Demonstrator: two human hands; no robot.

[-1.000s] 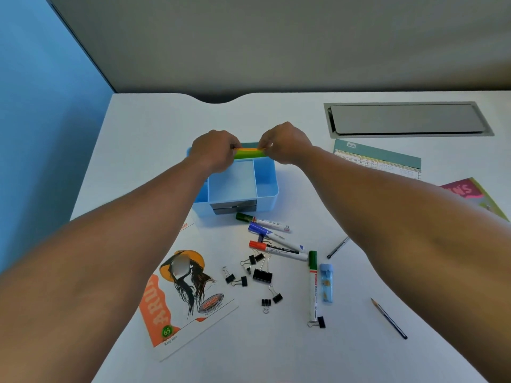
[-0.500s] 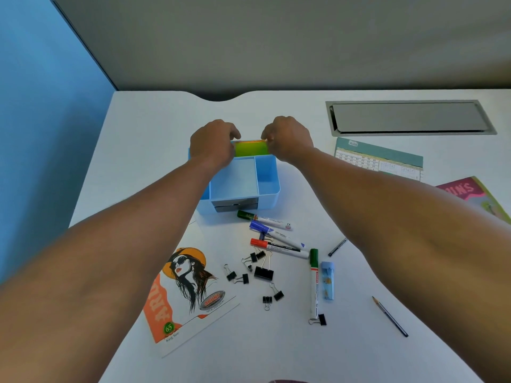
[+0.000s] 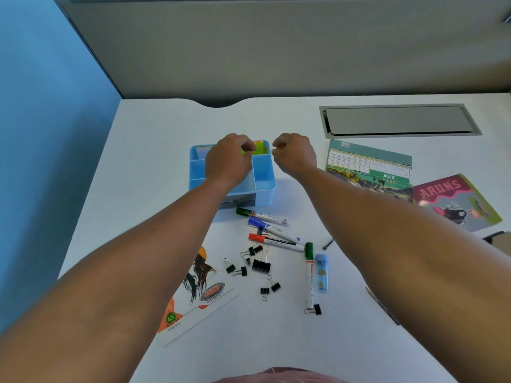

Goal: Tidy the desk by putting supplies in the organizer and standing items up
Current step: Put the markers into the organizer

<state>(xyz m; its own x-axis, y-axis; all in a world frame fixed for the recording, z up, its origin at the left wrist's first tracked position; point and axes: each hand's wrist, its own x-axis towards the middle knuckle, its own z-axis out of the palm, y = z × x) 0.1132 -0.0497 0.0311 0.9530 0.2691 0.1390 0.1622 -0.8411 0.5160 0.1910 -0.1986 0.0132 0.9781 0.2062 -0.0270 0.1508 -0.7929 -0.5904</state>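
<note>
Both hands over the blue organizer (image 3: 262,175)

Left hand (image 3: 229,158) and right hand (image 3: 294,154) hover, fingers curled, holding nothing; markers (image 3: 272,236) and binder clips (image 3: 257,265) clutter the worktop (image 3: 154,150).

Smooth, slightly glossy blue plastic for the organizer (image 3: 264,180); matt white laminate for the desk (image 3: 154,150). Brushed grey metal on the cable hatch (image 3: 398,120), black metal with wire handles on the binder clips (image 3: 261,265). Glossy printed paper on the calendar (image 3: 369,168) and booklet (image 3: 456,201).

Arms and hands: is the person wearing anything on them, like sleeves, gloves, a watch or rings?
Nothing shows. Both forearms are bare along their whole visible length, no sleeves or watch. The left hand and right hand have no gloves; no rings visible from behind.
</note>
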